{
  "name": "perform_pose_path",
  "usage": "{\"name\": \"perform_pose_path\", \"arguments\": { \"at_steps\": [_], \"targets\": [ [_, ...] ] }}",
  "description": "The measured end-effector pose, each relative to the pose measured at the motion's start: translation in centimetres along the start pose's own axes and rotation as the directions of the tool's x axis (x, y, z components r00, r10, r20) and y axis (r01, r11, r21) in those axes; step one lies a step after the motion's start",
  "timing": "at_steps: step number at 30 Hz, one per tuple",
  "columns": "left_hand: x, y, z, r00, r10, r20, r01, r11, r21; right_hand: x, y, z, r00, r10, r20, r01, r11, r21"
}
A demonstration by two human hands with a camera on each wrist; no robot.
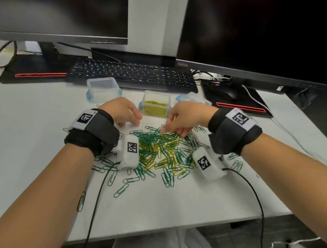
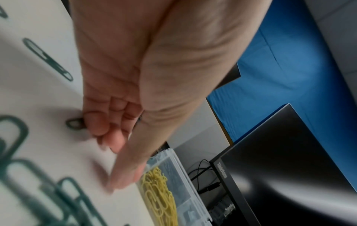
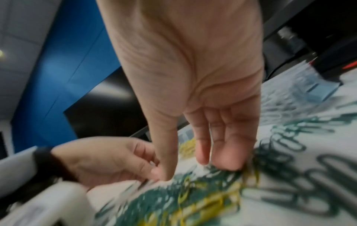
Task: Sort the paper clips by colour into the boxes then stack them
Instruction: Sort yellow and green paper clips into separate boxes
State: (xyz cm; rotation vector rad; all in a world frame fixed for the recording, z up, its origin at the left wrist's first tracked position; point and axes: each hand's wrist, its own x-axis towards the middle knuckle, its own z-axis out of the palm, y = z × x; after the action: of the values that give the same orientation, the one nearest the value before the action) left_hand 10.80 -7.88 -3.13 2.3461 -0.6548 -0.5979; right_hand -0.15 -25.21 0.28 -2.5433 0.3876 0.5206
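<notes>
both hands are hovering over the mixed green-and-yellow wire paper clips (image 1: 161, 150); right hand (image 1: 182, 118), grip apart, nearer; left hand (image 1: 121, 108) pinching one green clip (image 2: 74, 123).

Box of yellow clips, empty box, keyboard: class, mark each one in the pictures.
box of yellow clips (image 1: 155, 110): head view, on its clear front wall.
empty box (image 1: 101, 92): head view, on its clear front wall.
keyboard (image 1: 132, 73): head view, on the middle rows of keys.
</notes>
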Motion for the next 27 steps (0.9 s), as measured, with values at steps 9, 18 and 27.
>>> {"name": "perform_pose_path", "arguments": {
  "at_steps": [9, 18, 27],
  "targets": [
    [0.4, -0.9, -0.1, 0.999, 0.033, -0.039, -0.032, 0.999, 0.028, 0.9, 0.9, 1.3, 0.988, -0.151, 0.016, 0.152, 0.987, -0.044],
    [0.8, -0.7, 0.4, 0.974, 0.007, -0.225, -0.017, 0.999, -0.042, -0.9, 3.1, -0.7, 0.965, -0.236, 0.115, 0.137, 0.826, 0.547],
    [1.5, -0.7, 0.8, 0.985, -0.041, -0.166, 0.043, 0.999, 0.006, -1.6, 2.3, -2.0, 0.998, -0.040, -0.040, 0.033, 0.986, -0.162]
  ]
}}
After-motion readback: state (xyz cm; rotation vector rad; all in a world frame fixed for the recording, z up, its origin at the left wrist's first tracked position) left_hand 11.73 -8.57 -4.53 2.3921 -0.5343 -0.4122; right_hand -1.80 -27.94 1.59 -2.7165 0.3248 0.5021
